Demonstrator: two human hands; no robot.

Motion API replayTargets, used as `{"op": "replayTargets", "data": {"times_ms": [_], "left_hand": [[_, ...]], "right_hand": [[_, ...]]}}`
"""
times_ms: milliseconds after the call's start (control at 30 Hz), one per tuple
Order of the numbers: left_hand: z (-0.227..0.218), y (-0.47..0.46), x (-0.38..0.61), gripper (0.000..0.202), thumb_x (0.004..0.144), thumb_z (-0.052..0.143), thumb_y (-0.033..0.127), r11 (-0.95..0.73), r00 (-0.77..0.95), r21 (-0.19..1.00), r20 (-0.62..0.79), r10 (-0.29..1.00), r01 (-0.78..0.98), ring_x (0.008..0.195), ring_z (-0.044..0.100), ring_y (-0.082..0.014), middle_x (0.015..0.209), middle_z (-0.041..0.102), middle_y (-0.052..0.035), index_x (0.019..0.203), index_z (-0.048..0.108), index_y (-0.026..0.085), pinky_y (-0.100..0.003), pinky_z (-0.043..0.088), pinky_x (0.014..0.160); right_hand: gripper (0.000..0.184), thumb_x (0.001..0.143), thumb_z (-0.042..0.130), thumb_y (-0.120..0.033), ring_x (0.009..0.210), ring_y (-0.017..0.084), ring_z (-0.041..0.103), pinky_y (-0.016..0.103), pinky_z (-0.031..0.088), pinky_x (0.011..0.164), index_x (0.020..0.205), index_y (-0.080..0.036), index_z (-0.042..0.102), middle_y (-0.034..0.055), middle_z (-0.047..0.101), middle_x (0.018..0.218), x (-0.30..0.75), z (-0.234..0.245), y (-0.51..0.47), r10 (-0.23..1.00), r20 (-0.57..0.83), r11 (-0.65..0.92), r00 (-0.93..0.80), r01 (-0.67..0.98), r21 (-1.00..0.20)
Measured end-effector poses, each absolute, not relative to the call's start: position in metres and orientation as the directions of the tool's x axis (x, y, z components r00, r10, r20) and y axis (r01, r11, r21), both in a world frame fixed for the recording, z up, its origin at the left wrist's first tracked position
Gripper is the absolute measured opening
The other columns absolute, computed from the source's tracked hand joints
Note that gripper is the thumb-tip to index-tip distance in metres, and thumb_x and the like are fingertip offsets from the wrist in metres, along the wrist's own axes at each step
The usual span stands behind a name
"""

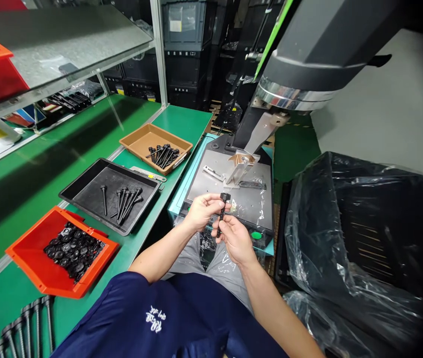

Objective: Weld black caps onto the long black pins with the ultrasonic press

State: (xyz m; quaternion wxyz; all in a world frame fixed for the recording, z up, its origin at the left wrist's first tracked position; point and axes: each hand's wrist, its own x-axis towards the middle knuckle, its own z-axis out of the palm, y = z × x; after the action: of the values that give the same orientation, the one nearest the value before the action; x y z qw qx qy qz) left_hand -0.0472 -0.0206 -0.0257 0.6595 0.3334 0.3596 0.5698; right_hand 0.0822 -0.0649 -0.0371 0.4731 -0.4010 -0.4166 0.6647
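Both hands meet over my lap, in front of the grey machine base plate (234, 191). My left hand (203, 211) is closed, pinching the head of a black bolt-like part (222, 210). My right hand (234, 237) is closed around the lower shaft of the same part, which stands nearly upright between them. A small bronze fixture (242, 161) sits on the plate under the machine head (308, 69).
On the green bench to the left: an orange bin (36, 271) of black washers, a black tray (84, 186) with several black bolts, a brown tray (140, 141) with more bolts. Bolts lie at the bottom left (25, 323). A plastic-lined black crate (364, 233) stands at the right.
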Motion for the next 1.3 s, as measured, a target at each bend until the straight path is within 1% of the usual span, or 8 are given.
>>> {"op": "replayTargets", "data": {"times_ms": [133,300,533,767,900,1033,1133,1300], "left_hand": [[-0.019,-0.024,-0.048,0.042,0.065,0.084,0.039,0.093,0.053,0.866,-0.077,0.996,-0.491,0.081,0.074,-0.0210,0.085,0.076,-0.0084,0.095,0.067,0.015,-0.028,0.055,0.067],[-0.013,-0.027,-0.048,0.044,0.064,0.084,0.039,0.091,0.039,0.876,-0.082,0.996,-0.474,0.077,0.073,-0.0203,0.085,0.076,-0.0098,0.095,0.066,0.014,-0.024,0.051,0.056],[-0.014,-0.027,-0.046,0.041,0.063,0.084,0.036,0.060,-0.040,0.879,-0.089,0.995,-0.473,0.068,0.071,-0.0166,0.079,0.075,-0.0058,0.092,0.062,0.016,-0.025,0.052,0.059],[-0.012,-0.027,-0.044,0.043,0.062,0.084,0.036,0.065,-0.064,0.890,-0.105,0.992,-0.450,0.066,0.069,-0.0154,0.074,0.072,-0.0026,0.092,0.061,0.017,-0.026,0.053,0.060],[-0.009,-0.028,-0.044,0.044,0.061,0.085,0.036,0.082,-0.058,0.887,-0.121,0.991,-0.453,0.067,0.069,-0.0162,0.074,0.072,-0.0029,0.092,0.061,0.017,-0.024,0.050,0.054],[-0.006,-0.029,-0.042,0.046,0.060,0.086,0.038,0.081,-0.062,0.891,-0.121,0.991,-0.447,0.062,0.066,-0.0153,0.074,0.070,-0.0024,0.092,0.060,0.017,-0.022,0.044,0.045],[-0.004,-0.029,-0.041,0.047,0.059,0.086,0.037,0.057,-0.078,0.891,-0.103,0.992,-0.450,0.060,0.064,-0.0132,0.073,0.069,-0.0007,0.094,0.060,0.017,-0.022,0.045,0.047],[-0.004,-0.026,-0.038,0.048,0.059,0.087,0.034,0.046,-0.071,0.898,-0.085,0.994,-0.437,0.065,0.064,-0.0122,0.074,0.069,-0.0004,0.095,0.061,0.016,-0.024,0.050,0.059]], "right_hand": [[0.036,0.077,0.079,-0.048,0.063,0.013,0.062,0.020,0.049,0.046,0.088,-0.019,0.062,0.0019,0.065,0.079,0.080,-0.037,-0.065,0.958,-0.132,-0.213,-0.255,-0.322,-0.923],[0.037,0.076,0.079,-0.050,0.062,0.014,0.061,0.021,0.049,0.046,0.087,-0.019,0.062,0.0025,0.064,0.079,0.078,-0.035,-0.066,0.950,-0.154,-0.241,-0.271,-0.324,-0.915],[0.038,0.076,0.080,-0.050,0.060,0.012,0.060,0.019,0.045,0.044,0.088,-0.019,0.062,0.0016,0.063,0.078,0.077,-0.033,-0.067,0.930,-0.194,-0.310,-0.313,-0.384,-0.869],[0.037,0.077,0.080,-0.049,0.059,0.012,0.059,0.020,0.043,0.043,0.090,-0.020,0.061,0.0011,0.063,0.078,0.077,-0.031,-0.067,0.922,-0.211,-0.336,-0.324,-0.399,-0.853],[0.038,0.076,0.080,-0.050,0.059,0.013,0.059,0.020,0.042,0.043,0.092,-0.020,0.062,0.0009,0.063,0.077,0.077,-0.032,-0.068,0.919,-0.216,-0.343,-0.329,-0.399,-0.850],[0.038,0.077,0.079,-0.050,0.060,0.013,0.058,0.020,0.042,0.044,0.092,-0.020,0.062,0.0013,0.063,0.077,0.078,-0.032,-0.067,0.917,-0.215,-0.348,-0.336,-0.410,-0.843],[0.038,0.076,0.079,-0.050,0.057,0.012,0.056,0.020,0.040,0.044,0.093,-0.020,0.063,0.0010,0.063,0.076,0.080,-0.031,-0.066,0.914,-0.218,-0.359,-0.343,-0.430,-0.829],[0.036,0.077,0.078,-0.049,0.054,0.010,0.049,0.020,0.034,0.043,0.094,-0.021,0.063,-0.0006,0.059,0.073,0.084,-0.029,-0.065,0.898,-0.234,-0.398,-0.372,-0.465,-0.790]]}}
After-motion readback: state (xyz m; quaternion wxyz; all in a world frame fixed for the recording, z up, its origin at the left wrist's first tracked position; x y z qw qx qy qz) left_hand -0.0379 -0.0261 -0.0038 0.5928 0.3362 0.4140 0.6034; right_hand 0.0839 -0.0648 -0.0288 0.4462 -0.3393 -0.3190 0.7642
